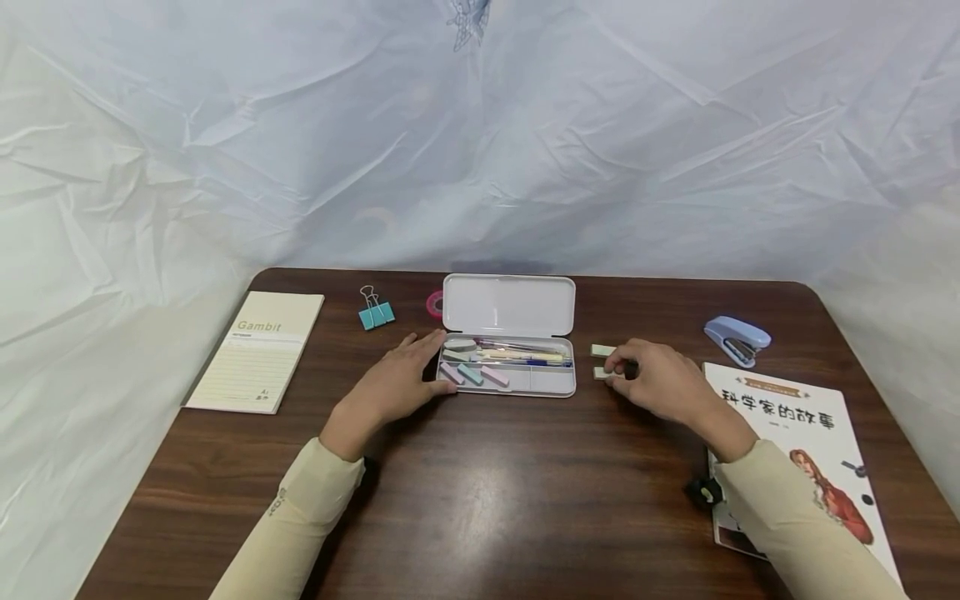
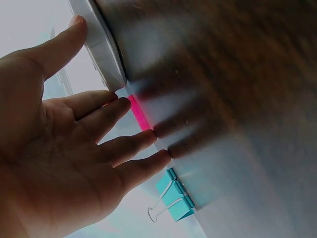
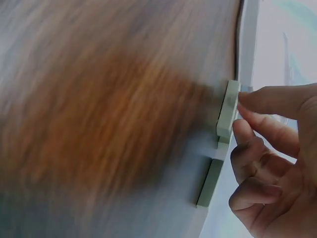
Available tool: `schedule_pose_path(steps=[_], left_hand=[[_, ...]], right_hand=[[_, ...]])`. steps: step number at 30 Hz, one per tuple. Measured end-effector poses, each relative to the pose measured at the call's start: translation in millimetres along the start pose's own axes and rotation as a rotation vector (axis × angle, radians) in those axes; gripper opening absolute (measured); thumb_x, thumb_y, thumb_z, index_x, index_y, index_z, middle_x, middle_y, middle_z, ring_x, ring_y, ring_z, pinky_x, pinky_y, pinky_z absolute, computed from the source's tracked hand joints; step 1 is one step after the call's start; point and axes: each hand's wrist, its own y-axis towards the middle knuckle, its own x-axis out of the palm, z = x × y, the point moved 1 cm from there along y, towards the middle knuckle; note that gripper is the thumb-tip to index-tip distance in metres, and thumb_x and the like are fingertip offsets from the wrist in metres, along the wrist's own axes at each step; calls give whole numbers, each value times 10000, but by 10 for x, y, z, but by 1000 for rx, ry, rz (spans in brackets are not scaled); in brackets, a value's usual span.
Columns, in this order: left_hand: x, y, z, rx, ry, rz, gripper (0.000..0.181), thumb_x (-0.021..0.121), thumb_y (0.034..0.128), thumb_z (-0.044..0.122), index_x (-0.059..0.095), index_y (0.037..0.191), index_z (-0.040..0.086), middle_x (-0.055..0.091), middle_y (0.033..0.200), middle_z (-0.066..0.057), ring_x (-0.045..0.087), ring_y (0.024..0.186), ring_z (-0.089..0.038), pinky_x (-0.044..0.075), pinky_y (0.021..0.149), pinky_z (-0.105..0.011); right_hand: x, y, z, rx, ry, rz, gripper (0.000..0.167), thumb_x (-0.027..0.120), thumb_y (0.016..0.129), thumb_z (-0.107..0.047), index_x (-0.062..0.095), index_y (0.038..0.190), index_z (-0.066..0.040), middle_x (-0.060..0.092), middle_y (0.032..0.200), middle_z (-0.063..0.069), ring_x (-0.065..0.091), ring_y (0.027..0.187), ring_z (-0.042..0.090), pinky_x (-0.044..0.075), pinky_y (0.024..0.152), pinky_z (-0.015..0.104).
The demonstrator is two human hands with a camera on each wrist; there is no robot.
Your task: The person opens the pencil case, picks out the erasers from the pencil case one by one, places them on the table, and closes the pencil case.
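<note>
An open white pencil case [image 1: 551, 382] sits mid-table with its lid [image 1: 510, 305] raised. Pens [image 1: 525, 357] and small pastel blocks [image 1: 470, 374] lie in its compartments. My left hand [image 1: 397, 379] is beside the case's left end, fingers spread and thumb by the front corner. In the left wrist view, that palm [image 2: 64, 163] holds nothing. To the right of the case, my right hand [image 1: 660, 379] pinches a small pale green block [image 3: 229, 110] between thumb and finger. Another pale green block [image 3: 210, 183] lies on the table nearby.
A teal binder clip [image 1: 377, 315] and a pink ring-shaped item [image 1: 434, 303] lie left of the case. A notebook [image 1: 255, 354] is at far left. To the right are a blue stapler [image 1: 738, 337] and a book [image 1: 780, 417], partly under the right forearm.
</note>
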Motion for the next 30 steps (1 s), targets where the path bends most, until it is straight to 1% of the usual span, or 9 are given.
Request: schedule_pose_path(steps=[1, 2, 3, 8, 15, 17, 22, 26, 30], left_hand=[[11, 4, -10, 6, 7, 4, 960, 752, 1071, 604, 346, 1817, 155, 375, 1883, -107, 301, 1725, -583, 304, 1410, -711], [-41, -29, 58, 0, 1, -7, 941, 753, 1079, 577, 354, 1812, 142, 380, 1879, -117, 302, 1724, -584, 305, 1411, -708], [-36, -26, 47, -2, -1, -8, 941, 750, 1079, 584, 352, 1815, 154, 377, 1883, -100, 295, 1733, -570, 297, 1422, -694], [-82, -62, 119, -7, -10, -4, 920, 771, 1080, 522, 364, 1807, 134, 382, 1878, -115, 295, 1739, -557, 294, 1430, -677], [22, 5, -35, 15, -3, 14, 965, 754, 1064, 619, 352, 1816, 167, 381, 1881, -105, 307, 1721, -587, 302, 1411, -708], [19, 9, -38, 8, -7, 7, 975, 771, 1055, 609, 346, 1819, 175, 374, 1884, -102, 296, 1729, -578, 297, 1415, -708], [111, 61, -150, 14, -6, 25, 987, 795, 1037, 610, 359, 1815, 186, 380, 1883, -85, 295, 1741, -551, 291, 1428, -682], [91, 40, -122, 13, -7, 17, 989, 779, 1045, 622, 352, 1817, 176, 371, 1886, -94, 297, 1736, -561, 299, 1416, -700], [79, 32, -99, 2, -12, 5, 981, 751, 1059, 639, 336, 1823, 185, 355, 1893, -89, 289, 1737, -564, 294, 1413, -712]], right_hand=[[7, 1, -12, 1, 7, 3, 119, 814, 1035, -236, 834, 1132, -171, 762, 1039, 0, 588, 775, 133, 462, 649, 352], [16, 2, -30, 1, 11, 9, 122, 811, 1042, -259, 834, 1129, -176, 763, 1040, -3, 596, 783, 129, 473, 655, 356], [28, 6, -52, 2, 16, 18, 122, 803, 1050, -274, 833, 1126, -183, 768, 1043, -7, 607, 794, 125, 488, 670, 361], [107, 44, -217, -24, 97, 66, 106, 758, 1089, -239, 831, 1139, -181, 782, 1059, -3, 579, 760, 117, 490, 714, 336], [236, 163, -552, -79, 226, 77, 140, 769, 1099, -188, 834, 1212, -137, 799, 1068, 13, 596, 781, 106, 475, 705, 283], [283, 203, -650, -74, 246, 67, 160, 780, 1094, -194, 838, 1228, -130, 811, 1093, 29, 582, 738, 109, 463, 667, 289], [407, 305, -839, -66, 270, 44, 178, 806, 1076, -215, 849, 1233, -143, 835, 1099, 28, 480, 605, 107, 394, 592, 283], [492, 365, -928, -73, 281, 38, 184, 818, 1057, -190, 858, 1232, -147, 846, 1085, 18, 485, 637, 87, 384, 616, 280], [540, 384, -998, -68, 284, 27, 202, 813, 1052, -179, 868, 1243, -145, 861, 1091, 16, 441, 600, 65, 338, 570, 256]])
